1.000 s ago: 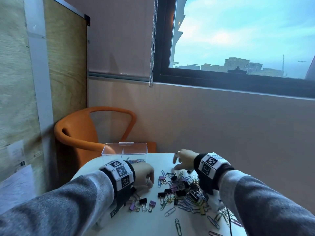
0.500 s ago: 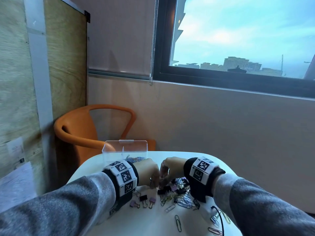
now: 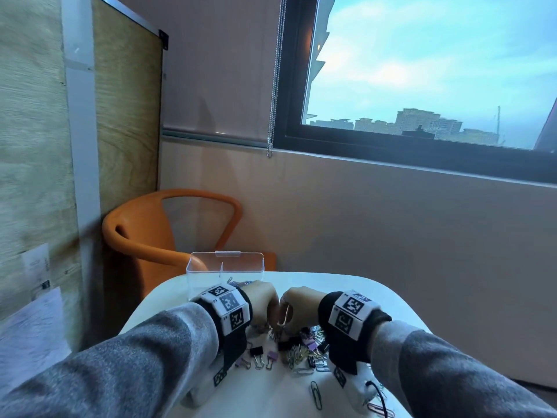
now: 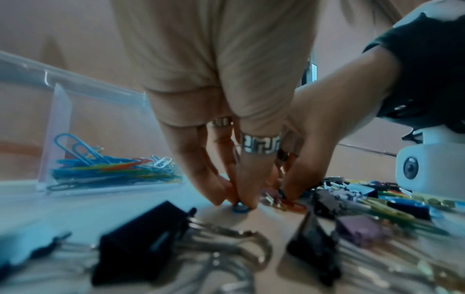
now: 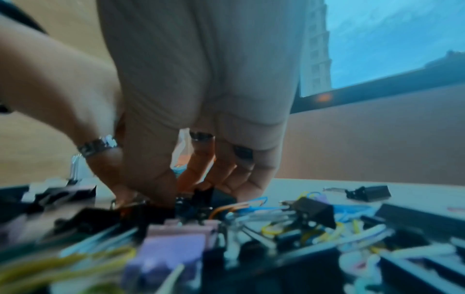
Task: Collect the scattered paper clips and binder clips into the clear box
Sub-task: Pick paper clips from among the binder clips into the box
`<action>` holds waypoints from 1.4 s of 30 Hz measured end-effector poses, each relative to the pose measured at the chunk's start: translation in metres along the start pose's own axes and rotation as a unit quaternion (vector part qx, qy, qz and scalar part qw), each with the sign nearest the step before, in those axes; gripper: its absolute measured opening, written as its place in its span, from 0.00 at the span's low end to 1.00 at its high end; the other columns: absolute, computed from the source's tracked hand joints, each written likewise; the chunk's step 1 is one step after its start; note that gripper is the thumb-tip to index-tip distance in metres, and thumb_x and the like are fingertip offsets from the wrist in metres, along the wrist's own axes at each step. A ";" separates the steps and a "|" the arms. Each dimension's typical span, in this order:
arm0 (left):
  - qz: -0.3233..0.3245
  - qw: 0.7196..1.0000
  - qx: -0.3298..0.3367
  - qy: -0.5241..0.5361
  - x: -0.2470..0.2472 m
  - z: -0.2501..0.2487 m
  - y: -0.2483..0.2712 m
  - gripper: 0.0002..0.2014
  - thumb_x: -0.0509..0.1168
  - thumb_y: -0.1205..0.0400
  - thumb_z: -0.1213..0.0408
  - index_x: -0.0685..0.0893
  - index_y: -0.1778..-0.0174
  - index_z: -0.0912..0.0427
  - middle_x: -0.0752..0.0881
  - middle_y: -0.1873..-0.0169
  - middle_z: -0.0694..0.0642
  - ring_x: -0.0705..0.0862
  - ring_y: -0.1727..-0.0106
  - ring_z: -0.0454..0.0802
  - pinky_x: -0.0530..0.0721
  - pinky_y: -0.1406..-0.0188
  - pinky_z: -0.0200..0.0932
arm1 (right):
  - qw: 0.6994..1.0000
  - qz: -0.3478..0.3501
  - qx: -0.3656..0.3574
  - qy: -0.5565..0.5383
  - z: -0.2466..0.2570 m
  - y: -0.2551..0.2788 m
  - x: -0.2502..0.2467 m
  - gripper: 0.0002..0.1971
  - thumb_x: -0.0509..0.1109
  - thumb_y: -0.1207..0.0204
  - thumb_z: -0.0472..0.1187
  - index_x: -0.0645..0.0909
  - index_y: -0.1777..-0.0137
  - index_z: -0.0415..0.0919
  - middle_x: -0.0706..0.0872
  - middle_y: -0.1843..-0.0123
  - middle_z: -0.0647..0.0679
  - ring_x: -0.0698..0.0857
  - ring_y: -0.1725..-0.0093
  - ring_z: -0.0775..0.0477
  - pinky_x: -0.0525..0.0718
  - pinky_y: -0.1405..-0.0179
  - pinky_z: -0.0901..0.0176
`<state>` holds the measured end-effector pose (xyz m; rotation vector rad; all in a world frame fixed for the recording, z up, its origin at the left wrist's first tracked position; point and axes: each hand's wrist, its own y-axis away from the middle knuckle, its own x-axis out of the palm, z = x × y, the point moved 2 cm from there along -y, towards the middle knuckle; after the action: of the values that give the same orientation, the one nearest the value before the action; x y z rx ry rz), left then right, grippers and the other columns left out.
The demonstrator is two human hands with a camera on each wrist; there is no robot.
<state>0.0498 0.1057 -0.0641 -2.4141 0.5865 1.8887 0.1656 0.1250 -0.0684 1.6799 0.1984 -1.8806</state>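
Both hands meet over the pile of clips [image 3: 301, 348] on the white table [image 3: 346, 285]. In the left wrist view my left hand [image 4: 235, 201] pinches a small blue paper clip [image 4: 240, 208] that lies on the table top. Close beside it, my right hand [image 5: 198, 191] has its thumb and fingers curled down round a black binder clip [image 5: 216, 196] in the pile; the grip is blurred. The clear box [image 3: 224, 273] stands just beyond my left hand and holds several coloured paper clips [image 4: 105, 169] in one compartment.
Black binder clips [image 4: 143, 244] and purple ones [image 5: 173, 244] lie near my wrists, and loose paper clips [image 3: 315, 393] lie at the table's near edge. An orange chair [image 3: 144, 233] stands behind the box. A wall and a window are beyond the table.
My right hand came left from the far side of the pile to meet my left hand. Both hands' fingertips have gone down among the clips.
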 end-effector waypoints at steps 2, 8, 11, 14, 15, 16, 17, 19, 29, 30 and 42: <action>0.014 1.000 -0.010 0.003 0.000 0.002 0.000 0.15 0.70 0.31 0.75 0.90 0.50 0.59 0.91 0.55 0.55 0.84 0.57 0.46 0.81 0.58 0.42 | 1.000 -0.003 0.005 0.018 0.003 -0.001 0.002 0.13 0.76 0.30 0.40 0.86 0.46 0.38 0.89 0.45 0.41 0.80 0.57 0.51 0.78 0.59 0.64; 0.026 0.996 -0.038 0.082 0.000 0.010 0.008 0.17 0.68 0.26 0.77 0.86 0.42 0.61 0.89 0.45 0.57 0.83 0.57 0.43 0.83 0.55 0.38 | 0.999 -0.006 0.029 0.028 0.004 -0.004 0.002 0.12 0.71 0.28 0.38 0.87 0.46 0.36 0.90 0.46 0.40 0.81 0.59 0.50 0.82 0.58 0.62; 0.033 0.966 -0.054 0.251 -0.005 0.020 0.014 0.15 0.66 0.24 0.81 0.82 0.41 0.69 0.89 0.47 0.64 0.84 0.64 0.44 0.86 0.58 0.36 | 0.999 -0.005 0.022 -0.031 -0.002 -0.001 -0.007 0.13 0.66 0.25 0.35 0.86 0.43 0.36 0.89 0.43 0.42 0.80 0.57 0.53 0.79 0.63 0.66; 0.046 0.893 -0.064 0.443 -0.013 0.027 0.020 0.09 0.63 0.21 0.82 0.83 0.49 0.68 0.86 0.60 0.58 0.84 0.63 0.46 0.86 0.62 0.34 | 0.983 -0.007 0.031 -0.180 -0.013 0.004 -0.017 0.09 0.64 0.21 0.33 0.85 0.47 0.38 0.87 0.57 0.48 0.80 0.61 0.53 0.85 0.51 0.57; 0.043 0.859 -0.070 0.505 -0.015 0.029 0.021 0.10 0.62 0.21 0.83 0.83 0.52 0.66 0.86 0.63 0.58 0.84 0.62 0.47 0.87 0.62 0.36 | 0.968 -0.015 0.035 -0.250 -0.016 0.007 -0.019 0.07 0.64 0.21 0.33 0.83 0.53 0.42 0.84 0.61 0.50 0.80 0.61 0.54 0.85 0.48 0.54; 0.040 0.826 -0.076 0.558 -0.016 0.030 0.021 0.11 0.61 0.22 0.84 0.84 0.53 0.65 0.86 0.65 0.58 0.85 0.61 0.49 0.89 0.61 0.37 | 0.947 -0.025 0.037 -0.318 -0.019 0.010 -0.021 0.08 0.63 0.20 0.32 0.80 0.58 0.43 0.81 0.63 0.50 0.80 0.61 0.54 0.84 0.48 0.54; 0.037 0.794 -0.083 0.601 -0.016 0.031 0.021 0.12 0.61 0.22 0.85 0.84 0.54 0.66 0.87 0.67 0.59 0.86 0.60 0.52 0.89 0.59 0.40 | 0.921 -0.034 0.036 -0.385 -0.022 0.013 -0.023 0.09 0.63 0.20 0.30 0.78 0.59 0.43 0.80 0.64 0.49 0.80 0.61 0.53 0.84 0.51 0.55; 0.041 0.750 -0.087 0.654 -0.016 0.031 0.022 0.12 0.60 0.22 0.86 0.85 0.55 0.69 0.89 0.72 0.61 0.89 0.62 0.57 0.90 0.58 0.44 | 0.865 -0.045 0.033 -0.499 -0.027 0.020 -0.025 0.09 0.61 0.19 0.28 0.75 0.60 0.39 0.78 0.65 0.46 0.81 0.63 0.51 0.84 0.57 0.58; 0.090 0.818 -0.145 0.549 -0.004 0.003 0.017 0.20 0.41 0.18 0.81 0.79 0.57 0.64 0.71 0.71 0.54 0.68 0.72 0.43 0.64 0.76 0.31 | 0.876 -0.116 0.069 -0.463 -0.037 0.027 -0.020 0.12 0.58 0.19 0.29 0.72 0.64 0.40 0.82 0.64 0.45 0.82 0.65 0.51 0.78 0.65 0.62; 0.091 0.843 -0.152 0.508 -0.005 -0.002 0.017 0.21 0.40 0.18 0.78 0.79 0.58 0.63 0.69 0.72 0.53 0.64 0.73 0.43 0.61 0.77 0.32 | 0.895 -0.113 0.071 -0.425 -0.032 0.026 -0.021 0.14 0.55 0.18 0.29 0.70 0.65 0.40 0.80 0.66 0.46 0.79 0.68 0.52 0.78 0.68 0.64; 0.034 0.999 -0.038 -0.019 0.001 -0.009 0.023 0.17 0.66 0.21 0.67 0.78 0.35 0.55 0.80 0.37 0.59 0.75 0.50 0.50 0.71 0.54 0.39 | 0.997 0.048 0.058 -0.003 -0.012 0.008 -0.004 0.14 0.71 0.25 0.43 0.86 0.45 0.35 0.90 0.50 0.41 0.79 0.60 0.50 0.77 0.61 0.62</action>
<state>0.0511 0.0823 -0.0578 -2.4283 0.6121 2.0144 0.1799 0.1255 -0.0646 1.7288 0.0062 -1.8571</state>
